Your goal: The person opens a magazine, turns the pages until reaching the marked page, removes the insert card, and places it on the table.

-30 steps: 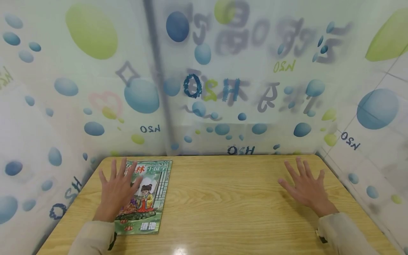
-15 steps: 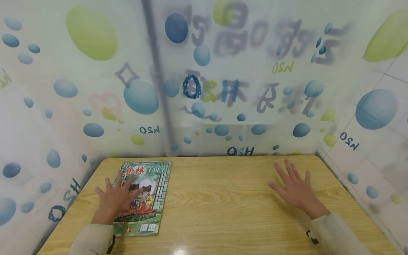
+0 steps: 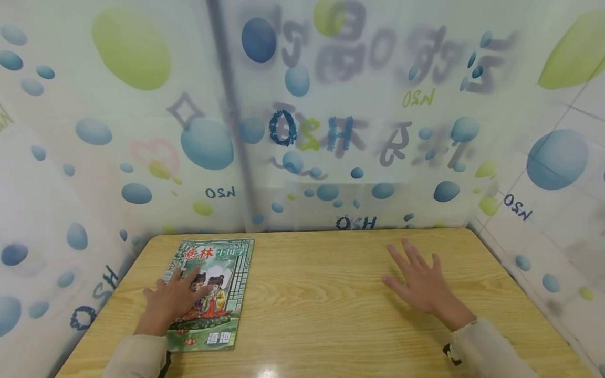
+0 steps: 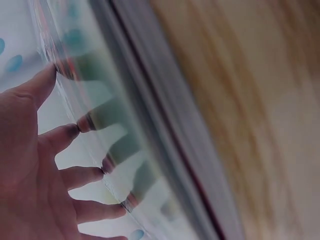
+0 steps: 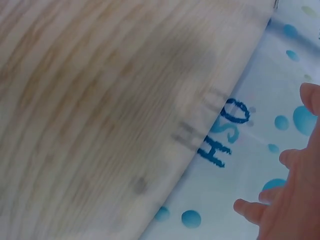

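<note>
A magazine (image 3: 219, 304) with a glossy green cover, red title characters and two cartoon children lies on the left of the wooden table. My left hand (image 3: 169, 303) spreads its fingers over the cover's left part. In the left wrist view, the fingertips of the left hand (image 4: 30, 165) meet the shiny cover, which mirrors them, and the magazine's page edge (image 4: 155, 105) shows thick. Over the right half of the table, my right hand (image 3: 421, 284) hovers with fingers spread and holds nothing. The right wrist view catches only part of the right hand (image 5: 300, 187), above the tabletop (image 5: 100, 100).
The wooden table (image 3: 321, 315) runs back to a pale wall sheet (image 3: 402, 210) printed with blue and green drops and mirrored lettering. More printed sheets (image 3: 534, 247) close off both sides. A bright reflection sits at the table's front.
My left hand has lowered and drawn back toward me onto the magazine, uncovering its title. The right hand has shifted left, fingers still spread. The magazine stays in place.
</note>
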`<state>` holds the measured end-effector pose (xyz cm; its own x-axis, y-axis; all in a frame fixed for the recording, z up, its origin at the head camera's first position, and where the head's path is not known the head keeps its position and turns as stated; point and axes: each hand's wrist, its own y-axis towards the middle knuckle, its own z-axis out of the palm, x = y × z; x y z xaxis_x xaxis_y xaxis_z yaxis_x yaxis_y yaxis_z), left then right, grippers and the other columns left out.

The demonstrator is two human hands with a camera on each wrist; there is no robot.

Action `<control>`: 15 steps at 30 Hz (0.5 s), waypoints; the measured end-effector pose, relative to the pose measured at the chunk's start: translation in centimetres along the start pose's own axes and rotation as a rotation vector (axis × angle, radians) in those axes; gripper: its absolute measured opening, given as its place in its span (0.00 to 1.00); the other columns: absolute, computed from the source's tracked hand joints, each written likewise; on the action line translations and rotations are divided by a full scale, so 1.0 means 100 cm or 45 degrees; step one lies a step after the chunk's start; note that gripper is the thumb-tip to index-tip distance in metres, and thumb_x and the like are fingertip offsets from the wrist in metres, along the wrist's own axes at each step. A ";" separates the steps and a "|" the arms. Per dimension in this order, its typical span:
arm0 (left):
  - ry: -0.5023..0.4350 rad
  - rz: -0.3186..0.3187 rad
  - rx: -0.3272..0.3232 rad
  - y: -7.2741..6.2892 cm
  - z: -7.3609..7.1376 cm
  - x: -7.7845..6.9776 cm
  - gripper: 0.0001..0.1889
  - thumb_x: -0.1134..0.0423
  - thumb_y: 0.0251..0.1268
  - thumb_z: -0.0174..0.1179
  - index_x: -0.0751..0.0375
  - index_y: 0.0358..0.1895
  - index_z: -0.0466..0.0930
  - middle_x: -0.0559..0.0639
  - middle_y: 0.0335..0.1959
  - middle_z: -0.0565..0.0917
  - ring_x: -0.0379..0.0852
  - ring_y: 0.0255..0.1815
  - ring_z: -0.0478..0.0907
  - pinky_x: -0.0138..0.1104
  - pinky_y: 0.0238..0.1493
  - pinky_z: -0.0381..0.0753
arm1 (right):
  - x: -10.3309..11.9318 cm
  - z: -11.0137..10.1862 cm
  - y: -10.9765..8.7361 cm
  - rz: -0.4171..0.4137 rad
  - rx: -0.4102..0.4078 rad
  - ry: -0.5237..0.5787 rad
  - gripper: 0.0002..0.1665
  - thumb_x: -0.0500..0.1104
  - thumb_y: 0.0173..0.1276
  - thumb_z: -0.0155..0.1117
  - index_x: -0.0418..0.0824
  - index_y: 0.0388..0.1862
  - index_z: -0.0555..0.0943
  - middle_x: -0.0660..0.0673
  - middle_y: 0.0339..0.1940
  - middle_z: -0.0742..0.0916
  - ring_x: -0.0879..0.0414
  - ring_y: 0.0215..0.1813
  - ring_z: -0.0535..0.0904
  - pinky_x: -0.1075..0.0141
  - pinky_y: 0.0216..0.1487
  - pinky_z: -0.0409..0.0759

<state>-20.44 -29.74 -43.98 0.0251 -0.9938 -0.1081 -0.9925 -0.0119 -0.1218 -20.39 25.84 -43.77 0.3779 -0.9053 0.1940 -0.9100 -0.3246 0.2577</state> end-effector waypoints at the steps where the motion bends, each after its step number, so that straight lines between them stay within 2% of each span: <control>1: 0.001 -0.001 0.002 0.000 0.000 0.000 0.49 0.24 0.64 0.43 0.61 0.76 0.59 0.80 0.70 0.58 0.91 0.60 0.57 0.83 0.49 0.51 | 0.002 0.001 0.000 -0.009 -0.004 -0.003 0.44 0.63 0.73 0.53 0.46 0.80 0.57 0.30 0.79 0.56 0.31 0.75 0.57 0.21 0.61 0.45; 9: 0.016 0.009 -0.008 0.001 0.003 0.000 0.48 0.25 0.65 0.42 0.60 0.76 0.59 0.80 0.70 0.59 0.91 0.59 0.58 0.82 0.48 0.55 | 0.014 0.011 0.000 -0.048 0.013 -0.003 0.43 0.64 0.73 0.54 0.48 0.80 0.58 0.33 0.80 0.58 0.34 0.76 0.58 0.22 0.62 0.48; 15: 0.057 0.015 -0.018 0.001 0.003 -0.006 0.47 0.25 0.66 0.42 0.59 0.76 0.60 0.79 0.69 0.61 0.91 0.58 0.60 0.80 0.49 0.58 | 0.027 0.015 0.001 -0.076 0.030 0.041 0.43 0.63 0.72 0.56 0.49 0.80 0.59 0.34 0.80 0.59 0.35 0.76 0.59 0.23 0.63 0.48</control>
<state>-20.54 -29.15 -44.27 0.0084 -0.9978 -0.0653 -0.9943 -0.0014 -0.1068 -19.71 22.97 -44.59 0.4365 -0.8751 0.2091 -0.8894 -0.3845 0.2474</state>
